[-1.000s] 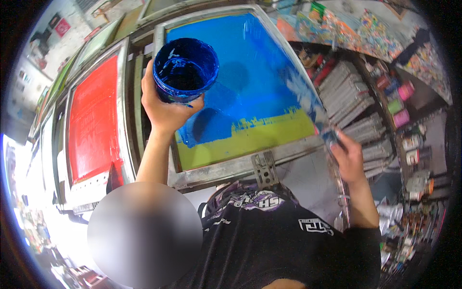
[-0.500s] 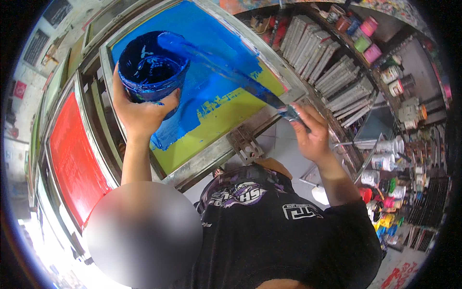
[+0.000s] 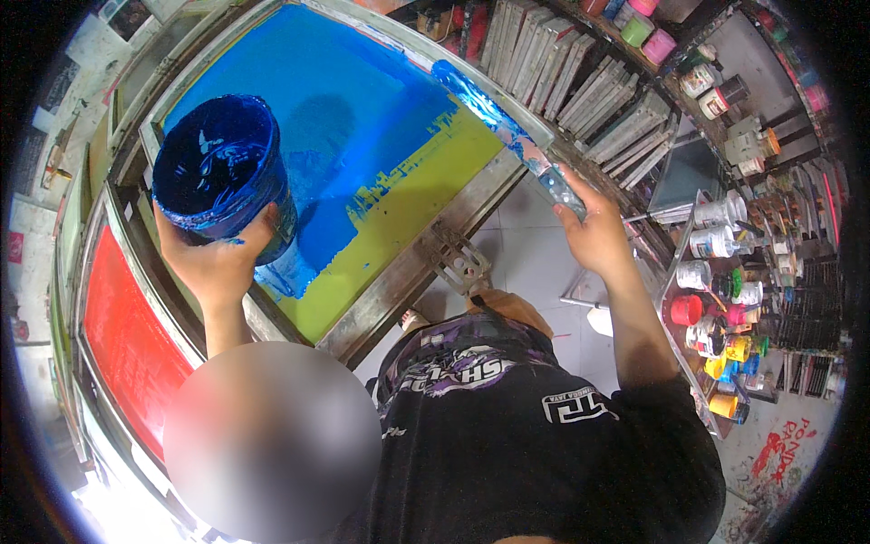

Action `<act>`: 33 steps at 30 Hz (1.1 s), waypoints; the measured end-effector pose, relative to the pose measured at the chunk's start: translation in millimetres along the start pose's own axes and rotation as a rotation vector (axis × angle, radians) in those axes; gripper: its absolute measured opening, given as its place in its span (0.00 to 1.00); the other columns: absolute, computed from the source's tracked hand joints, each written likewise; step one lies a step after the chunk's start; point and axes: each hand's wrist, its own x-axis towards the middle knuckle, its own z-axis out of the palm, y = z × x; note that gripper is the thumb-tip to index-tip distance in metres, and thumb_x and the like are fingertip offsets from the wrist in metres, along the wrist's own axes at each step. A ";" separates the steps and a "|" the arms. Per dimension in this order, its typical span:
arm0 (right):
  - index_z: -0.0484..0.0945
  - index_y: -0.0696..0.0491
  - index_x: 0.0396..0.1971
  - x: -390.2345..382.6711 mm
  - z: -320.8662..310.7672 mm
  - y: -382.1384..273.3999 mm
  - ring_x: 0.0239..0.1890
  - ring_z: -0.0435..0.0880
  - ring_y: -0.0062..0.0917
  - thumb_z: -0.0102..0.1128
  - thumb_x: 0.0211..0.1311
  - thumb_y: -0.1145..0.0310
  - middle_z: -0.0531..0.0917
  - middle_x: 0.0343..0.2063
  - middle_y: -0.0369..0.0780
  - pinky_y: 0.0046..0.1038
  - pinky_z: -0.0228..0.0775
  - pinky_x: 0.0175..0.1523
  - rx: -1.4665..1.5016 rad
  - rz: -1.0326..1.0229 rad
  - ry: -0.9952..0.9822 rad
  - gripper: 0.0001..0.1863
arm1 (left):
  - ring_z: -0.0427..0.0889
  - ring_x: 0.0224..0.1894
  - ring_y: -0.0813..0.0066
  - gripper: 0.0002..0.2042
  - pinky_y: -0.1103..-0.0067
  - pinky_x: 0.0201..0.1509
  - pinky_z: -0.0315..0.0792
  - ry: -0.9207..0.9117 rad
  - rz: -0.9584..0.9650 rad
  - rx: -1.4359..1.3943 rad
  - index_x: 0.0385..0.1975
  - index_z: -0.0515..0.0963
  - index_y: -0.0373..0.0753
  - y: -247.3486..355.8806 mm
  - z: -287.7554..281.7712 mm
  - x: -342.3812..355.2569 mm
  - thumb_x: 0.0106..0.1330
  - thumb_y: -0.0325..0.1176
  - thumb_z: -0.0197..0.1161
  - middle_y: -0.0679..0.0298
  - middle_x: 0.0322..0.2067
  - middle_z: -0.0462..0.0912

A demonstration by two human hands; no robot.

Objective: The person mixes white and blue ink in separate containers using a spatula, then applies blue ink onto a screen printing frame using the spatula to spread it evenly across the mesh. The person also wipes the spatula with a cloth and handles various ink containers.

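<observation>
My left hand [image 3: 213, 272] is wrapped round the lower side of a tub [image 3: 263, 204] smeared with dark blue ink. The tub is tilted, its mouth showing wet ink inside. In my right hand [image 3: 594, 222] is the handle of a long flat ink spatula [image 3: 485, 104], its blade coated in glossy blue and pointing up and away to the left. Both are held over a wooden-framed printing screen [image 3: 376, 313]. Blue ink [image 3: 353, 86] covers most of its mesh, while a yellow-green strip [image 3: 408, 186] shows along the near and right sides.
At the left stands another framed screen with red ink [image 3: 127, 340]. Several stacked frames [image 3: 603, 104] fill a rack at the far right. Ink jars [image 3: 711, 240] crowd the shelves on the right. A metal hinge clamp [image 3: 458, 263] sits at the screen's near edge.
The spatula has come out from over the tub and swung right, its blade now apart from it. My left hand has moved the tub left and slightly nearer, tilting it.
</observation>
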 end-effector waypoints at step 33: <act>0.68 0.54 0.57 88.3 -56.8 0.3 0.32 0.77 0.27 0.56 0.59 0.65 0.78 0.39 0.45 0.27 0.69 0.38 -0.174 0.131 -0.632 0.25 | 0.77 0.46 0.68 0.39 0.74 0.53 0.70 0.088 -0.104 -0.022 0.52 0.66 0.30 -3.3 -26.6 0.1 0.34 0.29 0.76 0.55 0.44 0.76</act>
